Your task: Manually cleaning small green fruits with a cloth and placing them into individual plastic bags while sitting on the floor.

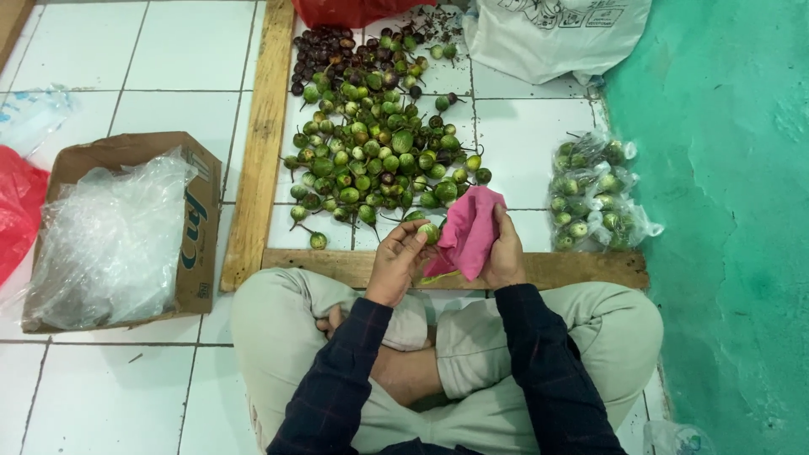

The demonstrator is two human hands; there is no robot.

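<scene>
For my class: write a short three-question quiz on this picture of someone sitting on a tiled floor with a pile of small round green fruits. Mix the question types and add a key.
1. True or false: the left hand holds one small green fruit at its fingertips.
2. What does the right hand hold?
A. a knife
B. a pink cloth
C. a plastic bag
3. Fill in: the filled clear bags of fruit lie beside the ____ wall.

Key
1. True.
2. B.
3. Green. The bags lie on the white tiles, to the right of the loose pile, which wooden planks border.
</scene>
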